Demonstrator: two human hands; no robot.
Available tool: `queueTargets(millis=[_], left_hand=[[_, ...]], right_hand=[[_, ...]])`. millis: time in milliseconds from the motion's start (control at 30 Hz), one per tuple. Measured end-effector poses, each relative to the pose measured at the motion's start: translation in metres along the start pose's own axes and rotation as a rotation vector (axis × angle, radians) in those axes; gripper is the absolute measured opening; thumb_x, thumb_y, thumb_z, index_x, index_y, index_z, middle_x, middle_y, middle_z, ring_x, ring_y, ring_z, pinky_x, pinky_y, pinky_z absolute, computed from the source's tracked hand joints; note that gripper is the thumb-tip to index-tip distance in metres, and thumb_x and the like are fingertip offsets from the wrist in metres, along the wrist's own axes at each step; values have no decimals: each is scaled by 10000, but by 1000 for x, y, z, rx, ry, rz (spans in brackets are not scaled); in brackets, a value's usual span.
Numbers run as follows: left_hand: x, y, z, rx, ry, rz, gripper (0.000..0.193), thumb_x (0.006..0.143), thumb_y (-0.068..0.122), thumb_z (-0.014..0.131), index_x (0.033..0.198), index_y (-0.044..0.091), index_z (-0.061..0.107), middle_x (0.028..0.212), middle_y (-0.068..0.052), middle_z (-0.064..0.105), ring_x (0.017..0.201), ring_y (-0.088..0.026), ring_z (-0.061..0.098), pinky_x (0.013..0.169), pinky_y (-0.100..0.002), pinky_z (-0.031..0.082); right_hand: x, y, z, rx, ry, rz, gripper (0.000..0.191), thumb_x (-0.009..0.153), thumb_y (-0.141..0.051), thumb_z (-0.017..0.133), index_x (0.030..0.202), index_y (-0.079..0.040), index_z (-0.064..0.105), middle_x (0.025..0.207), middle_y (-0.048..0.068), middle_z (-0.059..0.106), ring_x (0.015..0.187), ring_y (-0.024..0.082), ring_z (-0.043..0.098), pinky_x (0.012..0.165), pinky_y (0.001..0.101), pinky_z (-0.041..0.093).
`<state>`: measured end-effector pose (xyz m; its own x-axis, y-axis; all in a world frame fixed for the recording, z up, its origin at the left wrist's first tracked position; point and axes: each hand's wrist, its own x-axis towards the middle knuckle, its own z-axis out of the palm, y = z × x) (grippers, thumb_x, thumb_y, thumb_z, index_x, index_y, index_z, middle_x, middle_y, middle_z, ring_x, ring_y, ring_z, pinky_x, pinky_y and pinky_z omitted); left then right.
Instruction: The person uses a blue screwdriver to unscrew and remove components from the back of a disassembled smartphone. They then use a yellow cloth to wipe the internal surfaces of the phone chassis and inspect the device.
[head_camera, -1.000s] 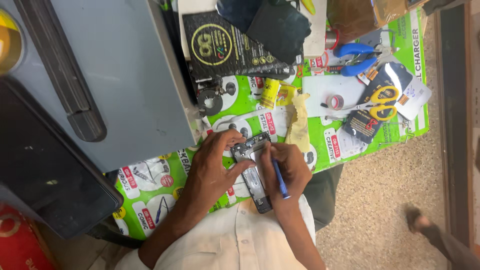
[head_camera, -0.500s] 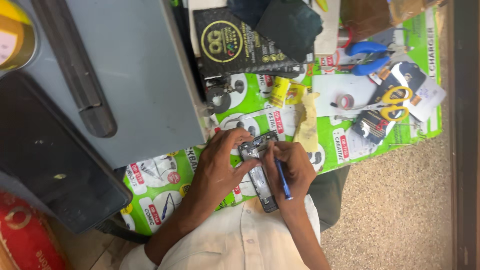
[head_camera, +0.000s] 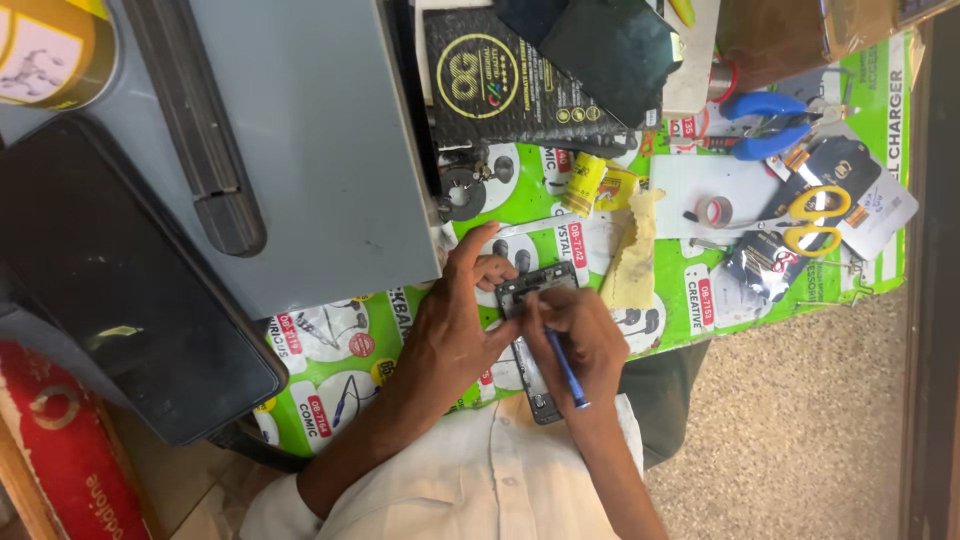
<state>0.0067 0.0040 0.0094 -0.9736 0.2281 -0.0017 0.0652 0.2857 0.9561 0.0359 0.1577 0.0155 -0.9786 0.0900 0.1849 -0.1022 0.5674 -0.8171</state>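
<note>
Head view: left hand (head_camera: 455, 325) steadies an opened phone (head_camera: 533, 330) lying on the green printed mat (head_camera: 330, 345), fingers curled around its top edge. Right hand (head_camera: 580, 345) pinches a blue-handled tool (head_camera: 566, 368), tip seemingly touching the phone's inside.

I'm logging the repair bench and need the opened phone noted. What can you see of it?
The opened phone is a slim dark slab with its back off, showing dark inner parts and small metal pieces near the top end. It lies flat on the green printed mat, its long side running toward the person. The left hand steadies its upper edge; the right hand rests over its middle, holding a blue tool. Its lower end is partly hidden.
</note>
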Motion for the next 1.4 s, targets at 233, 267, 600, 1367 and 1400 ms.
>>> queueTargets(millis=[233,267,600,1367,1400], left_hand=[[-3,-2,4,-3,11,2,936,807,-18,834,1538,30,251,1151,-160,665,1093,-275,690,977,-377,553],[-4,-2,4,-6,7,-2,937,810,-17,833,1538,30,246,1149,-157,664,1090,-273,690,973,-375,554],[-7,-7,7,-53,35,-65,947,789,-58,813,1545,39,251,1270,-185,596,1087,-271,681,960,-375,564],[-4,-6,0,27,18,17,868,808,-29,831,1520,21,335,1263,-176,609,1114,-262,665,995,-366,554],[-3,-7,-1,34,18,37,879,787,-28,833,1512,17,337,1265,-184,607,1126,-272,660,1000,-374,546]], right_hand=[[-2,5,3,87,-7,168,220,890,13,808,836,7,595,904,102,733,745,113,663,665,249,541],[-4,4,4,98,15,184,212,906,10,798,843,8,595,910,96,731,752,97,653,669,239,541],[-5,23,5,454,-181,425,148,895,38,774,859,19,632,910,94,738,756,58,634,640,204,522],[1,-5,9,130,-5,173,164,908,-2,779,887,-13,616,885,88,718,726,113,627,655,243,506],[0,-6,9,149,-3,234,123,905,3,772,905,-8,649,888,89,727,710,108,618,632,236,499]])
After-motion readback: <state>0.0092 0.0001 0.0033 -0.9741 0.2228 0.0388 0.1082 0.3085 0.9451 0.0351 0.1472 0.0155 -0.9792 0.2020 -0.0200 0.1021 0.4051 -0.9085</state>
